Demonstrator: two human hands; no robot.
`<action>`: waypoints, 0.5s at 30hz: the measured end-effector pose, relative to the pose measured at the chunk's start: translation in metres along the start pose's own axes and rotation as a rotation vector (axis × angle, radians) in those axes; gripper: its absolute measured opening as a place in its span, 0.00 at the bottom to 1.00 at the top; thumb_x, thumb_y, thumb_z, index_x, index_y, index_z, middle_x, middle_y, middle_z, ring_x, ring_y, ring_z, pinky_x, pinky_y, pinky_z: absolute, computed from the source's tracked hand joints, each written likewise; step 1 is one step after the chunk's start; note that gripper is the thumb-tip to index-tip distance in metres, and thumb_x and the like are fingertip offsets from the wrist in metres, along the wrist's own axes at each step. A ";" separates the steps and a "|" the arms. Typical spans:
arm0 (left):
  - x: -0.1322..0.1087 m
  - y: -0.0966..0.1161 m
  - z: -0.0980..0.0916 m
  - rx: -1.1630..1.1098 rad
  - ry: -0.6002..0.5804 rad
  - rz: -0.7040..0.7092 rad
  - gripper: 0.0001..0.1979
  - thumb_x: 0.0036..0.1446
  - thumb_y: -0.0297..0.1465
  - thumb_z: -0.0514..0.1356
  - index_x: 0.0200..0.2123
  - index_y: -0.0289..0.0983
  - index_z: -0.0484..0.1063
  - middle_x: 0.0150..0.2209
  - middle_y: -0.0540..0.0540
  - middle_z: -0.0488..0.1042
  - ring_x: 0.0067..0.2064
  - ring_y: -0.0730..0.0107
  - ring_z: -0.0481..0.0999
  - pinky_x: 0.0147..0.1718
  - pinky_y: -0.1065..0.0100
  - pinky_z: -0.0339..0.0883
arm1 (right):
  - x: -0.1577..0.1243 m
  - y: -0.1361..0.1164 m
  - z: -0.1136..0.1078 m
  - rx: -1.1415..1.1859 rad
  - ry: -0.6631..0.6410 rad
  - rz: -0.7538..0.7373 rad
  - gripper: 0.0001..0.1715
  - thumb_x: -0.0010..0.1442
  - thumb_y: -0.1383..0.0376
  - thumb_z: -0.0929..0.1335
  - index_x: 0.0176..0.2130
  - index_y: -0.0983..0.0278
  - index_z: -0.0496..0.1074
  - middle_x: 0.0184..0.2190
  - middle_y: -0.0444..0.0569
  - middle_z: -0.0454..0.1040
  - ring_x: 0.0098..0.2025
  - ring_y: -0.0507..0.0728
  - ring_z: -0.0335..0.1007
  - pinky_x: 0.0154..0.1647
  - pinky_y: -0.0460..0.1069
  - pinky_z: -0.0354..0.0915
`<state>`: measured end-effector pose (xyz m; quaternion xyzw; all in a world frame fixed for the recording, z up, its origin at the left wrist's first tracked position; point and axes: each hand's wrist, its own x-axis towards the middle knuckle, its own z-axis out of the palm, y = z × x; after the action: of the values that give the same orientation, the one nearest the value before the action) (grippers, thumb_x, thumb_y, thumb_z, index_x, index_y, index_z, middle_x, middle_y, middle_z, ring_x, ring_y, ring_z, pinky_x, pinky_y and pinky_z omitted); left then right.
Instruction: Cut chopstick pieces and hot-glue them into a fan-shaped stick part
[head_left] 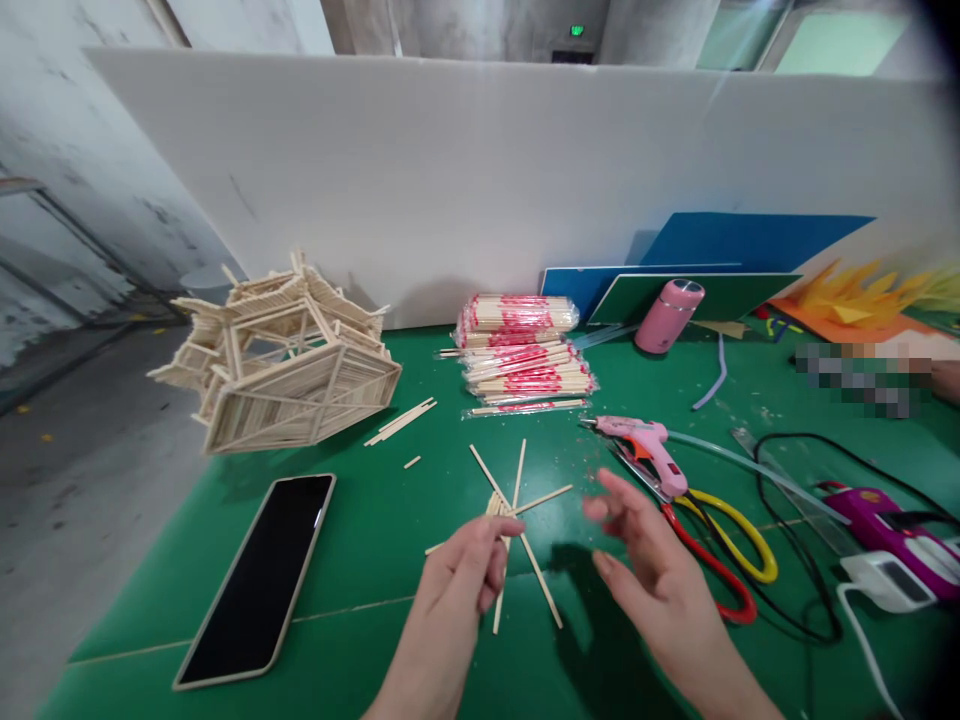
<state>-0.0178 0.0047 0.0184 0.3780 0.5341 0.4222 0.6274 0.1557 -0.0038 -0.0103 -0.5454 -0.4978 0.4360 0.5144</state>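
Several thin wooden sticks cross in a star shape (536,568) in front of me, with a few stick ends bunched near the crossing point. My left hand (463,572) is closed at this crossing, its curled fingers around the sticks and partly hiding them. To the right, my right hand (652,575) hovers with thumb and fingers apart and nothing between them. Beyond it lies a pink hot glue gun (646,455) with a clear glue stick in its back. Scissors (731,545) with red and yellow handles sit partly beneath the gun.
A stick-built model (300,365) stands at the left, with loose sticks (401,422) beside it. A phone (259,580) lies nearer. Wrapped chopsticks (525,360), a pink bottle (670,317) and boards (690,300) are behind. Cables and a purple power strip (900,535) occupy the right.
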 end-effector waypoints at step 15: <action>0.006 -0.014 -0.020 0.765 -0.026 0.421 0.12 0.56 0.35 0.51 0.37 0.39 0.72 0.24 0.51 0.67 0.27 0.73 0.67 0.26 0.74 0.59 | -0.006 0.070 -0.131 -1.253 0.221 -0.084 0.16 0.55 0.61 0.58 0.41 0.64 0.66 0.37 0.53 0.69 0.37 0.59 0.68 0.38 0.52 0.65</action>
<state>-0.0349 0.0062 0.0008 0.6890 0.5556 0.3078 0.3490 0.2907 -0.0245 -0.0688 -0.7647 -0.6233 -0.0172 0.1626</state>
